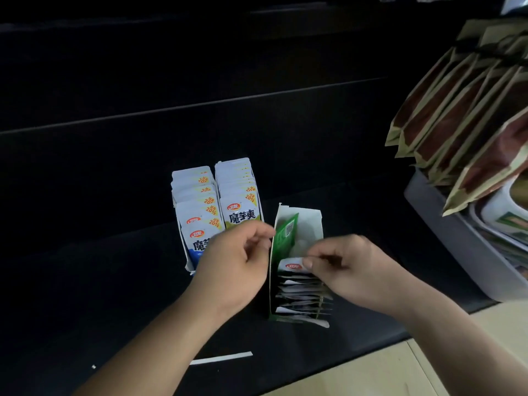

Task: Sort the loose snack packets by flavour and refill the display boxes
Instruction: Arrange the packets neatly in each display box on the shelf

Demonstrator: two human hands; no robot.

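**A:** State of the right hand (351,270)?

**B:** Fingers curled. Thumb and forefinger pinch the top edge of a white foil snack packet with a red logo (293,265).

**A:** Where's that packet?

**B:** Between the two hands, inside the open green-and-white cardboard display box (308,224). It's at the far end of a row of edge-on packets (300,298) that fills the near half of the box, under the right hand.

**A:** And the left hand (231,261)?

**B:** Fingers curled, tips at the box's left wall. Gripping or only touching, cannot tell.

**A:** Anything else in the box?

**B:** One green foil packet (285,232) beyond the fingertips, leaning on the left wall. There's a gap between it and the pinched one.

**A:** Further out?

**B:** Just beyond the left hand are two rows of upright white packets (240,192), partly hidden by it. Front packet of the left row has blue at the bottom, front packet of the right row green. Everything stands on a black shelf (114,281). A white paper strip (221,358) lies near the left forearm. Well right of the right hand, a grey plastic tray (445,238) holds tilted brown-and-tan pouches (463,110).
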